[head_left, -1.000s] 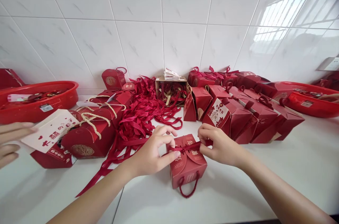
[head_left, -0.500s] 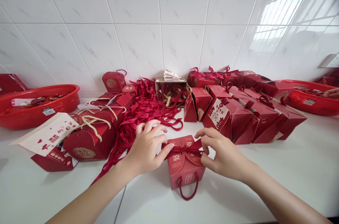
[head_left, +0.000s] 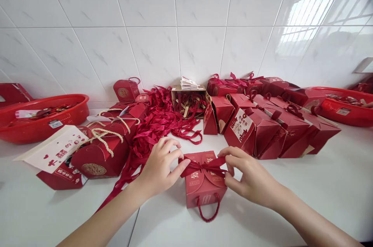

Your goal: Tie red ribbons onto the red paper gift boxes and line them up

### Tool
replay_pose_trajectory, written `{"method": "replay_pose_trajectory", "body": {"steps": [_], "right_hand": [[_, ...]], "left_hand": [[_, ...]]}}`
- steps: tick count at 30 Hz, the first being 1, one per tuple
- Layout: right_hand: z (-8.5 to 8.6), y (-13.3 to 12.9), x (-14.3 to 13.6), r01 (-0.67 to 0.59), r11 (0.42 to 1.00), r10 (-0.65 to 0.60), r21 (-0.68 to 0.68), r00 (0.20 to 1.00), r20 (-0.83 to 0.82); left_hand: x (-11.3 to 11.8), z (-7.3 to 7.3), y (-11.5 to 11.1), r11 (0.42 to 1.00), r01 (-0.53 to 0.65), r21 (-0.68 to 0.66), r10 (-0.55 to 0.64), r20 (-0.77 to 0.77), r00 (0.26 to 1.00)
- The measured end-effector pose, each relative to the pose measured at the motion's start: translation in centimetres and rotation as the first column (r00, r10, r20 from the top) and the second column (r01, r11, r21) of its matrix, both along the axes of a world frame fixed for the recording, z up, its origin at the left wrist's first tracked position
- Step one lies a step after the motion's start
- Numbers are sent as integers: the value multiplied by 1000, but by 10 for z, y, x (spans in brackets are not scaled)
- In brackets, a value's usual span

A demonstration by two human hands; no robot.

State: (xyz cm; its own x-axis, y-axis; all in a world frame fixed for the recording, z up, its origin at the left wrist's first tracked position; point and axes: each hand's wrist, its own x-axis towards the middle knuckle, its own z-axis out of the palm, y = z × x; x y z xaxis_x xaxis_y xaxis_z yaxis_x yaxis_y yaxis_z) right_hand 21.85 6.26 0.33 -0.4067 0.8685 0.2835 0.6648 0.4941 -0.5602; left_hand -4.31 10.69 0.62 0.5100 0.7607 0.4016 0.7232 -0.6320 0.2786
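A small red gift box (head_left: 201,190) with a rope handle stands on the white table in front of me. Across its lid runs a dark red ribbon (head_left: 203,166), knotted in a bow at the middle. My left hand (head_left: 161,167) pinches the bow's left side between thumb and fingers. On the other side, my right hand (head_left: 250,175) pinches the ribbon's right loop and tail. Behind my left hand lies a tangled heap of loose red ribbons (head_left: 157,122). The very tips of the fingers partly cover the ribbon.
Left stand red boxes with gold cord (head_left: 99,153) and a red plastic basket (head_left: 43,116) holding small packets. Several folded red boxes (head_left: 279,130) line the right side. A cardboard box (head_left: 189,103) sits against the tiled wall. Another red basket (head_left: 346,109) is at far right.
My right hand has moved slightly right, drawing the right side of the bow outward. My left hand keeps its pinch almost in place. The gift box has barely shifted.
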Motion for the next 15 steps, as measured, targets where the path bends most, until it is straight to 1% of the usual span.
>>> {"method": "replay_pose_trajectory", "body": {"steps": [2, 4, 5, 7, 9, 11, 15], "right_hand": [[-1, -1, 6, -2, 1000, 1, -30, 999, -39], [0, -2, 12, -10, 998, 5, -64, 998, -66], [1, -2, 14, -12, 997, 6, -77, 997, -79], [5, -1, 17, -11, 996, 0, -84, 992, -127], [8, 2, 15, -6, 998, -7, -67, 982, -189], [11, 6, 8, 4, 1000, -10, -25, 975, -224], [12, 15, -16, -1, 996, 14, 84, 987, -161]], "left_hand": [[1, 2, 1, 978, 57, -199, -26, 155, 988], [1, 5, 2, 921, 132, -366, -15, 307, 952], [2, 7, 3, 887, 175, -428, -4, 372, 928], [4, 10, 2, 822, 251, -512, 25, 471, 882], [7, 13, 1, 776, 299, -556, 43, 519, 854], [11, 15, 0, 774, 297, -560, 56, 527, 848], [17, 14, 0, 833, 221, -508, 66, 487, 871]]}}
